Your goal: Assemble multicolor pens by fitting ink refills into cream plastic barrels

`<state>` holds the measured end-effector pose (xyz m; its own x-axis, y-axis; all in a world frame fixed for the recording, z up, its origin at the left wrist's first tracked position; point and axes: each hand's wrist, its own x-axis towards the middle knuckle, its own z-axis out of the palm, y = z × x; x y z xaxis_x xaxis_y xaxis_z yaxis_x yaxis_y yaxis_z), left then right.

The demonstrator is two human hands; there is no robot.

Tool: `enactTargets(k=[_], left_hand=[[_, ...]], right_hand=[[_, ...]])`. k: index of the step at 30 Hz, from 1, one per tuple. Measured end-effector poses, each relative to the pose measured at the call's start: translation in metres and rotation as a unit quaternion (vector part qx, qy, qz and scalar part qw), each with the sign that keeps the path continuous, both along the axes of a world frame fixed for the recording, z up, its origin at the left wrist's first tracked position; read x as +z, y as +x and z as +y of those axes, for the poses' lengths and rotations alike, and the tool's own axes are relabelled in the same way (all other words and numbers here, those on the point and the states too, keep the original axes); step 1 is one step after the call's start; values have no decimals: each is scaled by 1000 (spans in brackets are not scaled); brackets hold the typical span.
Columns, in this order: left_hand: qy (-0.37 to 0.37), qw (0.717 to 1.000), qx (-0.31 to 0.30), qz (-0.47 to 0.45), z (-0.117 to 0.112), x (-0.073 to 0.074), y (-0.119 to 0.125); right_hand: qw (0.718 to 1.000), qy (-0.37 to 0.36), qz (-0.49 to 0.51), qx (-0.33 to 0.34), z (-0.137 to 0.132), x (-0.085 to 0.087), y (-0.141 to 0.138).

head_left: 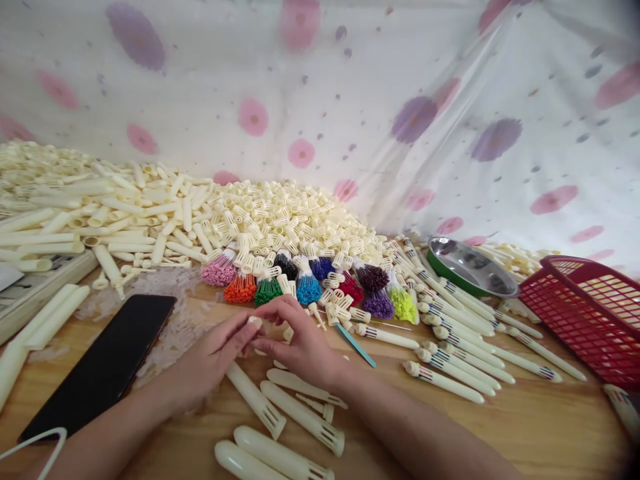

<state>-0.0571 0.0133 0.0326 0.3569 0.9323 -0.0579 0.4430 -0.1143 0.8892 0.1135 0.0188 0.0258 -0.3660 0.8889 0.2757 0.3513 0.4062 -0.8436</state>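
Observation:
My left hand [220,350] is closed, with a small cream plastic pen part [255,322] showing at its thumb and fingertips. Against it my right hand [300,343] curls its fingers and thumb; what lies between them is hidden. Below the hands lie several cream pen barrels [303,417] with slotted ends. Just beyond are bundles of coloured pen refills, among them orange [239,290], green [267,291], light blue [309,288] and yellow [401,305]. A turquoise stick [356,345] lies right of my right hand.
Heaped slotted cream parts [295,220] and plain barrels [150,207] fill the back. Multicolour pens [450,383] lie at right, near a green-sided metal dish [470,267] and a red basket [585,313]. A black phone [103,363] rests at left. A patterned sheet [320,100] hangs behind.

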Motion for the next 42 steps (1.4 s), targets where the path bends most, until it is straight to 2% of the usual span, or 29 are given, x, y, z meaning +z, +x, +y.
enactTargets(k=[3,6,8,10,13,15,16,18,20,22,24,27,29,31,34,36,38,42], left_hand=[[75,990,88,81,11,1,-14],[106,984,114,91,19,5,-24],[98,987,108,63,19,4,-26],[71,991,102,38,17,1,-25],[13,993,113,7,12,-4,-21],[-30,992,119,-18,9,-6,-18],[-48,992,116,-30,8,-5,-17],[-70,992,95,-48,5,-4,-16],[-78,992,85,-52,2,-4,-14],[-95,991,78,-53,-2,-7,-11],[-130,988,53,-60,-6,-12,-8],[-161,984,8,-77,-11,-21,-4],[-139,988,1,-68,-11,-23,-1],[-95,995,-3,-42,-10,-22,2],[-35,999,-12,-12,-7,-17,7],[-14,1000,-19,-2,-7,-15,10],[-2,1000,-24,11,-9,-13,13],[9,999,-22,32,-12,-13,15]], right_hand=[[994,-33,-98,-28,4,3,-7],[959,54,-278,-28,6,1,-20],[918,106,-382,1,7,-5,-30],[889,128,-439,17,9,-12,-37],[875,156,-458,23,11,-17,-39],[891,146,-429,11,12,-14,-32],[911,119,-395,-8,12,-11,-27],[958,36,-278,-57,9,-2,-13],[991,-29,-110,-63,5,4,0],[994,-89,52,-47,0,5,10],[975,-145,166,-36,-6,3,15],[957,-183,223,-31,-13,-2,20],[958,-189,214,-22,-15,-2,22],[972,-166,164,-20,-16,0,25],[998,-47,17,-39,-14,2,26],[996,41,-66,-54,-13,-1,24],[986,109,-106,-65,-13,-5,22],[968,185,-153,-68,-13,-9,18]])
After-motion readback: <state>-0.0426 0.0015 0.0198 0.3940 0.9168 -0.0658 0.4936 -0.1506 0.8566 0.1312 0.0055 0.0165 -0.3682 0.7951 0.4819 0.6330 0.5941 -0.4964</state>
